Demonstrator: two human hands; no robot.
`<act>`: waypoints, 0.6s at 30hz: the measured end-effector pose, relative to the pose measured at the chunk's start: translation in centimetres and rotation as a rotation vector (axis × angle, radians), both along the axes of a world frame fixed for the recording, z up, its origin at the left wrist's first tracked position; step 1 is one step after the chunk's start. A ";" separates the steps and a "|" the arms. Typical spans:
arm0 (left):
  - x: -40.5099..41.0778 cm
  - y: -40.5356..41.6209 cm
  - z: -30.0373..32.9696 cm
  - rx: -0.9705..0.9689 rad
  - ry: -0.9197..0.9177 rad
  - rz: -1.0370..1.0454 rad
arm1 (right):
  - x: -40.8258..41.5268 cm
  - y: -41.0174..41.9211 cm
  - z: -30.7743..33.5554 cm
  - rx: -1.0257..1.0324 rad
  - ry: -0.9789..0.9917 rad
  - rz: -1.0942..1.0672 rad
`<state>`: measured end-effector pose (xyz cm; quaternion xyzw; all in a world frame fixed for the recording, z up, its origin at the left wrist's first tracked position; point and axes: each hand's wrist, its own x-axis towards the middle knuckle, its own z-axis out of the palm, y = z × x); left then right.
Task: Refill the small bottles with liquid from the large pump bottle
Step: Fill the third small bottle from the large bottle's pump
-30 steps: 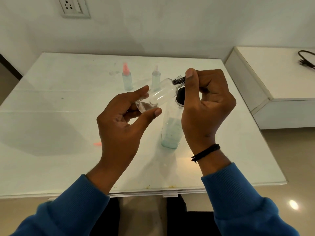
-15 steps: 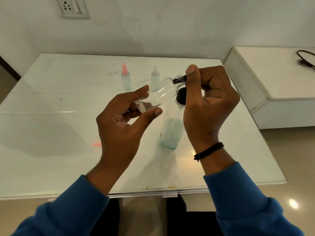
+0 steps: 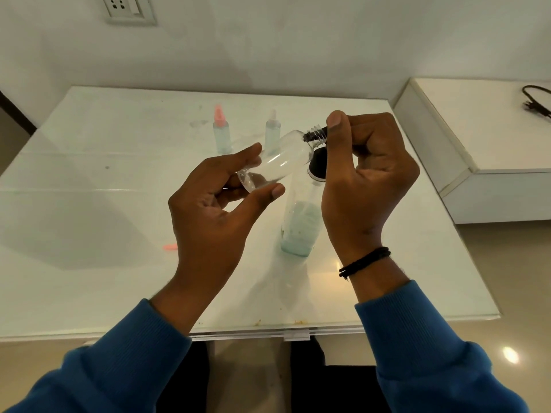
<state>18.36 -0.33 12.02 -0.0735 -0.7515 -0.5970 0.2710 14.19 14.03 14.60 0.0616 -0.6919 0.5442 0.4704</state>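
White wall (image 3: 298, 40) fills the background, with a socket plate (image 3: 128, 8) set in it at the upper left. Below it a white glass-topped bench (image 3: 89, 234) spans most of the view, and a low white cabinet (image 3: 492, 150) stands beside its right end with a black cable (image 3: 536, 101) lying on top.

Two blue sleeves (image 3: 432, 353) reach in from the bottom edge. The left hand (image 3: 214, 210) holds a small clear bottle (image 3: 280, 160) above the bench, thumb and fingertips curled round its base end, so that the bottle lies tilted with its neck pointing up and to the right. The right hand (image 3: 363, 180) (a black band (image 3: 365, 261) circles its wrist) is closed at that neck, thumb and fingers pinching something dark against the threaded opening; what exactly it is cannot be told.

Just behind the two hands the large bottle (image 3: 301, 225) stands upright on the bench, its lower part holding pale blue-green liquid, its black top (image 3: 316, 163) mostly hidden by the right hand.

Further back stand two small spray bottles, close together: one with a pink top (image 3: 222, 131), one with a clear top (image 3: 272, 131). A small pink piece (image 3: 170, 247) lies on the bench at the left.
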 end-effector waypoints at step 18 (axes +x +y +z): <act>0.0 0.1 0.0 0.015 0.002 0.000 | -0.1 -0.1 -0.1 -0.002 0.013 -0.027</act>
